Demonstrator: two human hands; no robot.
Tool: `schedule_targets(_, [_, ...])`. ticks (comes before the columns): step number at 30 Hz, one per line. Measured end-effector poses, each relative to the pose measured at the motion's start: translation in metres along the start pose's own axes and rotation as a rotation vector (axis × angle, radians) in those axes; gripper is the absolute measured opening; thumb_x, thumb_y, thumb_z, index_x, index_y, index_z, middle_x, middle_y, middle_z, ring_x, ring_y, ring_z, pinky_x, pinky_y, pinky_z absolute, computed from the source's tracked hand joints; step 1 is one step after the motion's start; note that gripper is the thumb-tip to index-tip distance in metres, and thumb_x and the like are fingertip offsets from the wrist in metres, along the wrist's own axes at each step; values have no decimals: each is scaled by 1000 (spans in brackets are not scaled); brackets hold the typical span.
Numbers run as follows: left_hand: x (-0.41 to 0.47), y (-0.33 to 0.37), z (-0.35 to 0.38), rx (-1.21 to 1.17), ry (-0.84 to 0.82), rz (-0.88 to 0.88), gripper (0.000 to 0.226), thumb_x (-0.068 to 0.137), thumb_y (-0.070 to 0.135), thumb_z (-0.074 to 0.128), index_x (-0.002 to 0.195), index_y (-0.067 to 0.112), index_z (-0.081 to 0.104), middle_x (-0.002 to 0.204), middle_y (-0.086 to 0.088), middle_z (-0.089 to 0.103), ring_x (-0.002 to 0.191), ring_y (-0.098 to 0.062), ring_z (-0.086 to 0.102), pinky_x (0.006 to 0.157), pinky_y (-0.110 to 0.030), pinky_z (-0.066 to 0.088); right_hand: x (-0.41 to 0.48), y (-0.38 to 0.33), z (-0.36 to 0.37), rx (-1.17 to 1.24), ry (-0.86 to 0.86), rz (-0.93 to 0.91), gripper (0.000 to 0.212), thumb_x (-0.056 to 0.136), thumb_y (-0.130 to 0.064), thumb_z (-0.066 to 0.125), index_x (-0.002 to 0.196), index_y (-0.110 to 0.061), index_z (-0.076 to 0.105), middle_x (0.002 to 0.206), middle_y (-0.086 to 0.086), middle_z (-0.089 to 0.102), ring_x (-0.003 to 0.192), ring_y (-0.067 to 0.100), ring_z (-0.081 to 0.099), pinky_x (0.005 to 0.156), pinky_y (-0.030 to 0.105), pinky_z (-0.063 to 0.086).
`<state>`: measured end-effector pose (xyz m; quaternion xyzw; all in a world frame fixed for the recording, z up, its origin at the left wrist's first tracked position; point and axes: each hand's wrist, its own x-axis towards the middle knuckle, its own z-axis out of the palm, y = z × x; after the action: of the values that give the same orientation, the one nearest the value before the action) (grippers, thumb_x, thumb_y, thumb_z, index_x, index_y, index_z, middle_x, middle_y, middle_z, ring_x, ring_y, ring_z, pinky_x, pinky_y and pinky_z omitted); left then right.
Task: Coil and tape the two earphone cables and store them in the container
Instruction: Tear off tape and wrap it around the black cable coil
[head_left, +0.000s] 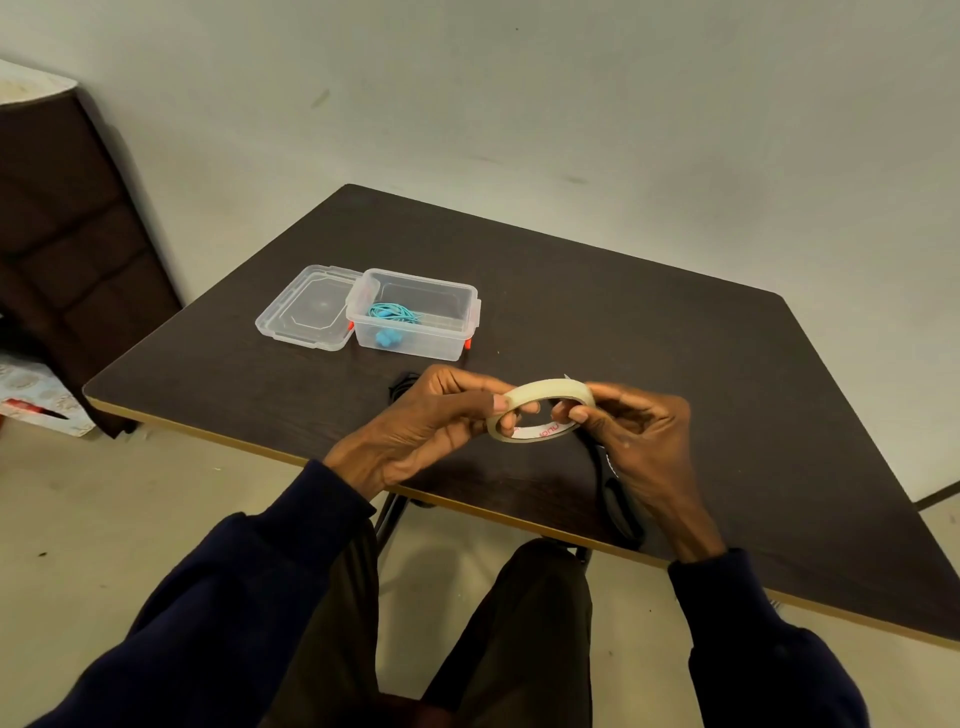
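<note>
Both on my tape roll (545, 388): L grip (421, 431) pinches 9 o'clock, R grip (639, 441) 3. Blue cable (392, 313) sits in container (415, 347).

Dark wood-grain table (675, 364), pale edge strip along the near side. Plain off-white wall (519, 104) behind. Dark brown padded furniture (67, 234) at far left, patterned box (36, 395) just beside it. Beige floor (156, 493).

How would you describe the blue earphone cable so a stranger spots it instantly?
Find the dark brown table. Toward its far left stands a clear open container. The coiled earphone cable inside is bright blue, unlike the black cable lying outside.
</note>
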<state>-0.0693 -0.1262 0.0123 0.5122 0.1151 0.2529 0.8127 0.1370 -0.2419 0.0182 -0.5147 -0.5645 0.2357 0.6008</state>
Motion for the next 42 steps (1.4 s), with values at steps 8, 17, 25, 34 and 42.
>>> schedule_targets(8, [2, 6, -1, 173, 0, -22, 11, 84, 18, 72, 83, 10, 79, 82, -10, 74, 79, -22, 66, 78, -27, 58, 13, -13, -5, -232, -172, -105, 29, 85, -21, 75, 108, -3, 75, 95, 6, 77, 88, 21, 73, 81, 40, 61])
schedule_targets(17, [6, 7, 2, 329, 80, 0, 13, 84, 21, 73, 78, 13, 80, 75, -8, 75, 63, -13, 66, 67, -21, 57, 19, -17, -1, -485, -255, -308, 28, 85, -15, 79, 110, -4, 76, 92, 0, 75, 81, 9, 68, 71, 21, 53])
schedule_targets(25, [7, 4, 5, 395, 93, 50, 15, 78, 27, 68, 73, 20, 80, 75, -3, 76, 67, -11, 68, 69, -20, 56, 25, -23, 5, -611, -361, -384, 27, 79, -3, 82, 106, -8, 78, 90, -16, 65, 76, 2, 61, 69, 10, 47])
schedule_targets(34, [5, -4, -11, 161, 17, 55, 23, 82, 25, 66, 88, 5, 75, 84, -11, 71, 78, -18, 66, 75, -24, 57, 5, -14, 3, -166, -218, -70, 24, 83, -16, 75, 103, -3, 75, 93, 8, 77, 88, 23, 75, 79, 31, 61])
schedule_targets(42, [10, -6, -13, 377, 30, 87, 37, 78, 30, 70, 93, -3, 74, 85, -11, 73, 80, -17, 68, 75, -22, 55, 4, -13, 2, -296, -222, -90, 22, 84, -18, 76, 105, -10, 77, 95, -2, 77, 88, 14, 73, 78, 33, 60])
